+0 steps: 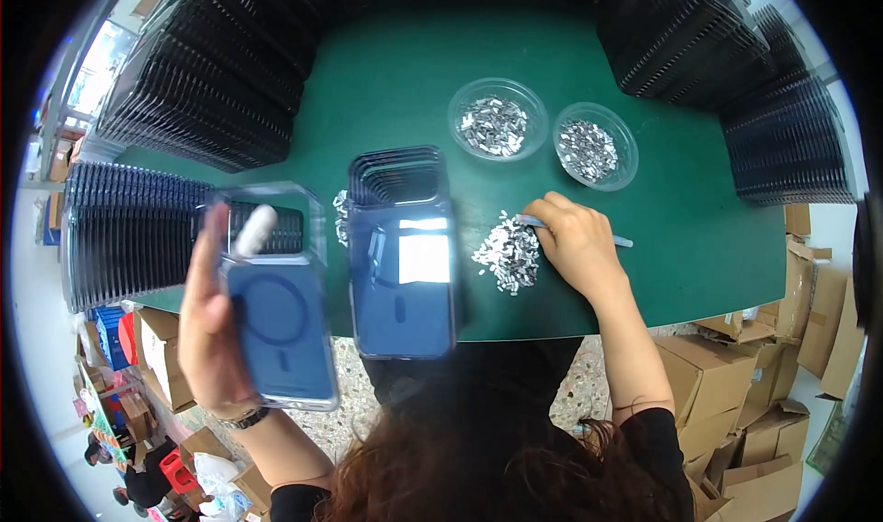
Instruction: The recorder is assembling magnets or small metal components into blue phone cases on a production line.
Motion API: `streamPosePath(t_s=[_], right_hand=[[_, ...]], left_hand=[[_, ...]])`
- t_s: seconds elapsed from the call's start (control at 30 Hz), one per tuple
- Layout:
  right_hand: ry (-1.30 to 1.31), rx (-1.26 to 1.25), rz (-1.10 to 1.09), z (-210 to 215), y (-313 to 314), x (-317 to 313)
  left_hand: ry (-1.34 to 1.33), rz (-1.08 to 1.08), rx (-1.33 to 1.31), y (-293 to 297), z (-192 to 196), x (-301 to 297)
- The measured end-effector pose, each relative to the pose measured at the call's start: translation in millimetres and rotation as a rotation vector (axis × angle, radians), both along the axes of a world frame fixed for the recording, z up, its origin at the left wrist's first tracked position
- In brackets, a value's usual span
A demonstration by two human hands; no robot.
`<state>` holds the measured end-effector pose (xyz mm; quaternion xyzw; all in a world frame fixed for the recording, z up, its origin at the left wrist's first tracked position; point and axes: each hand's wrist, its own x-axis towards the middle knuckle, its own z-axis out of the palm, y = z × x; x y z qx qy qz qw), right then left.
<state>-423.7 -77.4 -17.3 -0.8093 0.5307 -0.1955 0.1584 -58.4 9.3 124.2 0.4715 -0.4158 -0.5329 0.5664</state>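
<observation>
My left hand (207, 338), partly blurred, is closed around the edge of a blue phone case (285, 361) with a ring outline on its back and a clear frame at its upper end. A white cover (258, 229) sits on one of its fingertips. My right hand (581, 241) pinches a slim, pale pen-like stick (623, 241), whose tip lies over a pile of small silver and white pieces (510, 260). Between my hands, at the table's near edge, stands a stack of similar blue phone cases (402, 315).
Two clear round bowls, one left (457, 136) and one right (631, 168), hold more small pieces. A smaller heap (342, 218) lies behind the case stack. Tall rows of dark cases (202, 80) line the green table (386, 71). Cardboard boxes (708, 366) crowd the floor at right.
</observation>
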Motion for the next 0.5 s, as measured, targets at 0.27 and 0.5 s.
streamPosePath(t_s=[0.27, 0.5], right_hand=[[-0.045, 0.004, -0.014, 14, 4, 8], [-0.713, -0.109, 0.165, 142, 21, 53]], left_hand=[[-0.528, 0.079, -0.037, 13, -8, -12], [-0.748, -0.021, -0.074, -4, 15, -39]])
